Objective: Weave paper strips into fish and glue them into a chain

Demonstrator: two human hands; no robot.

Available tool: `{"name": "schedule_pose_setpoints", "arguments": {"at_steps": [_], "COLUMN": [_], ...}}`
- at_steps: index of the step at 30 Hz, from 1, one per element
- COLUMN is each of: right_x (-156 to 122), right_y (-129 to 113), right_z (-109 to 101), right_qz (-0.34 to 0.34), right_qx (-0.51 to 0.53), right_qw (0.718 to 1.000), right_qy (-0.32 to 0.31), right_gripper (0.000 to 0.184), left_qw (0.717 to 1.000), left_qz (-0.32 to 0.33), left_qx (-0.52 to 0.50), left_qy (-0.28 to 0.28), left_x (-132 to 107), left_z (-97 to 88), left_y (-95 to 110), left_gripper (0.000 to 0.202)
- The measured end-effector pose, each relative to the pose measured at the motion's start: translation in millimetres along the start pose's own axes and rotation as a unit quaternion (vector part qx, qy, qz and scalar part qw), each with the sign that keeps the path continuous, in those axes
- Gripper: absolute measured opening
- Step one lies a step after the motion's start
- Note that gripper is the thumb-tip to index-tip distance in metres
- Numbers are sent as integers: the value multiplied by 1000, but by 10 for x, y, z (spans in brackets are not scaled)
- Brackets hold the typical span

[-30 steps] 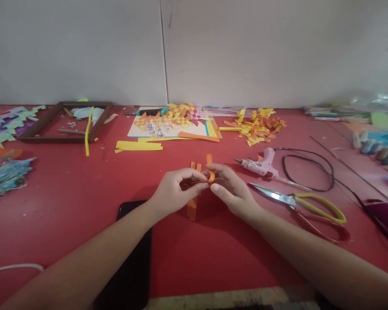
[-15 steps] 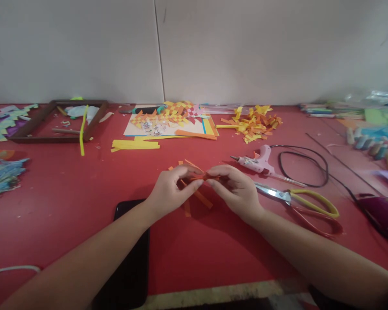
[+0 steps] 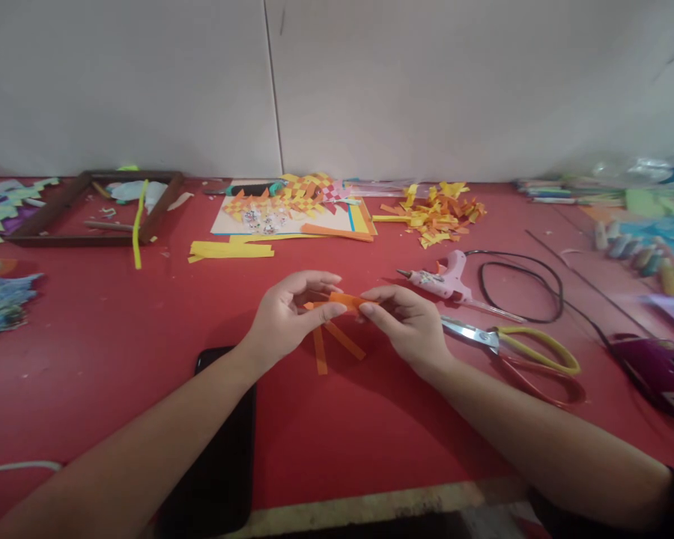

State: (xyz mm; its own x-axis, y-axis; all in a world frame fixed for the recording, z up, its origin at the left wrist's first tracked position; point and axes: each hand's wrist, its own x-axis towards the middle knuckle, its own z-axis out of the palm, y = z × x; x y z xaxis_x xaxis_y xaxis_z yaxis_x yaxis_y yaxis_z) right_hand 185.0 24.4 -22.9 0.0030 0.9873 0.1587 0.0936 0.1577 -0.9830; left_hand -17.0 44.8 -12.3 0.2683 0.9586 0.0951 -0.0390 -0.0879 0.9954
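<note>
A short orange paper strip (image 3: 345,301) is stretched between my two hands above the red table. My right hand (image 3: 410,323) pinches its right end between thumb and fingertips. At the other end, my left hand (image 3: 281,318) holds the strip by the thumb, with the upper fingers raised a little off it. Loose orange paper strips (image 3: 345,340) lie on the table just below the hands, partly covered by the left one. To the right of my right hand are scissors (image 3: 486,338) with yellow and red handles, and a pink glue gun (image 3: 441,284).
Yellow strips (image 3: 233,249) lie ahead, before a board (image 3: 225,222) bearing woven paper pieces. Cut yellow and orange paper (image 3: 438,217) is heaped farther right. A brown frame (image 3: 84,241) stands back left. Under my left forearm lies a black phone (image 3: 225,464). A purple pouch-like object (image 3: 651,370) sits right.
The orange strip has come into plain view between my hands, its flat face showing. My left fingers have lifted and spread from the thumb, and the hands are slightly farther apart.
</note>
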Motion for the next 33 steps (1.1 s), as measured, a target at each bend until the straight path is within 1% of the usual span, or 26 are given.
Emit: {"name": "schedule_pose_setpoints", "arguments": {"at_steps": [2, 5, 8, 13, 16, 22, 25, 27, 29, 33], "right_x": [1, 4, 9, 29, 41, 45, 39, 34, 33, 49], "right_y": [-12, -32, -32, 11, 28, 40, 45, 42, 35, 37], "right_z": [3, 12, 16, 2, -4, 10, 15, 12, 4, -20], "right_qz": [0, 4, 3, 10, 16, 10, 9, 0, -14, -28], "right_qx": [-5, -7, -2, 8, 14, 21, 27, 30, 23, 11], "right_qw": [1000, 1000, 1000, 999, 999, 999, 999, 999, 1000, 1000], "right_qy": [1, 3, 12, 35, 40, 31, 20, 10, 2, 3], "right_gripper": [25, 24, 25, 27, 31, 35, 35, 33, 26, 20], "left_qw": [1000, 999, 1000, 997, 996, 998, 999, 998, 997, 997], "left_qz": [-8, -11, -22, -74, -85, -60, -38, -30, -36, -53], "left_qx": [23, 33, 16, 8, -2, -14, -32, -49, -61, -56], "left_qy": [8, 10, 7, 5, 0, 18, 21, 20, 20, 31], "left_x": [-7, -8, 2, 23, 32, 34, 29, 23, 18, 15], "left_z": [-3, -6, -10, -11, -7, -8, -4, -1, -2, -6], "left_y": [-11, -25, -28, -7, 7, -14, -35, -44, -45, -30], "left_gripper": [29, 27, 36, 55, 58, 49, 39, 30, 25, 23]}}
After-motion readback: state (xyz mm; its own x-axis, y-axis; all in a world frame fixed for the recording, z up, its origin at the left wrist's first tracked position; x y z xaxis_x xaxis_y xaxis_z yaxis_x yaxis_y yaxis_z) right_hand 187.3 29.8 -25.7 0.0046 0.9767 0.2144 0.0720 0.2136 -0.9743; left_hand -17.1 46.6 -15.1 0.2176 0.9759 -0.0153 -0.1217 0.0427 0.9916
